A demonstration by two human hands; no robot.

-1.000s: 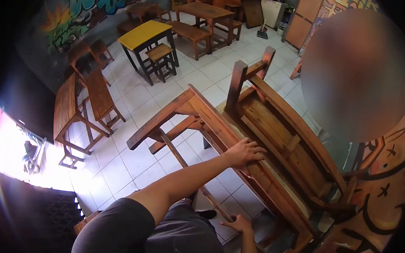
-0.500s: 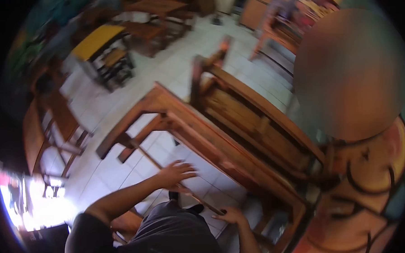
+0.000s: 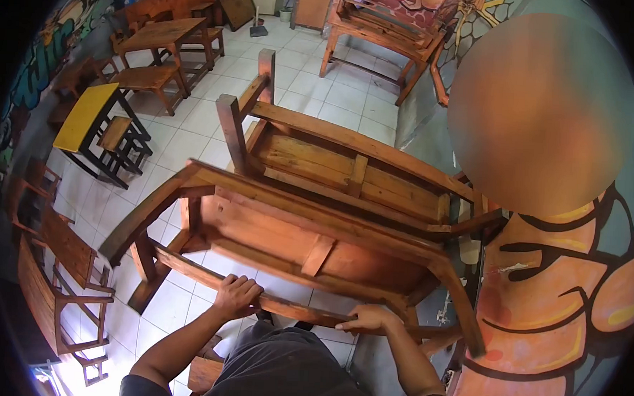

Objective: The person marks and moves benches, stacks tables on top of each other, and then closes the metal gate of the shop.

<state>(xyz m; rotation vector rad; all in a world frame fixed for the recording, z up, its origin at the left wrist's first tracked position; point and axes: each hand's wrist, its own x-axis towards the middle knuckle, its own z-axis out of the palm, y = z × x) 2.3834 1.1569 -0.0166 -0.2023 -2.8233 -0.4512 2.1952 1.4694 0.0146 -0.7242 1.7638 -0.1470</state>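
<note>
A wooden bench [image 3: 259, 227] is tipped over in front of me, its underside and cross brace facing my way and its legs pointing toward me. Along its near side runs a long wooden rail [image 3: 186, 266] between the legs. My left hand [image 3: 238, 297] is closed over this rail left of its middle, knuckles up. Farther right, my right hand [image 3: 372, 318] grips the same rail, thumb along its near face. Directly behind lies a second upturned wooden table or bench [image 3: 305, 155], legs in the air, overlapping the first in this view.
A painted wall [image 3: 537, 335] stands close on my right. To the left are a yellow-topped table [image 3: 87, 121] with a stool [image 3: 115, 132] and a wooden chair [image 3: 67, 244]. Farther back are a wooden table [image 3: 158, 34], a dustpan [image 3: 258, 31] and stacked furniture [image 3: 380, 38] on white tiles.
My left hand has gone from spread fingers above the rail to closed around it. The bench has tilted so more of its underside shows, and my view has shifted.
</note>
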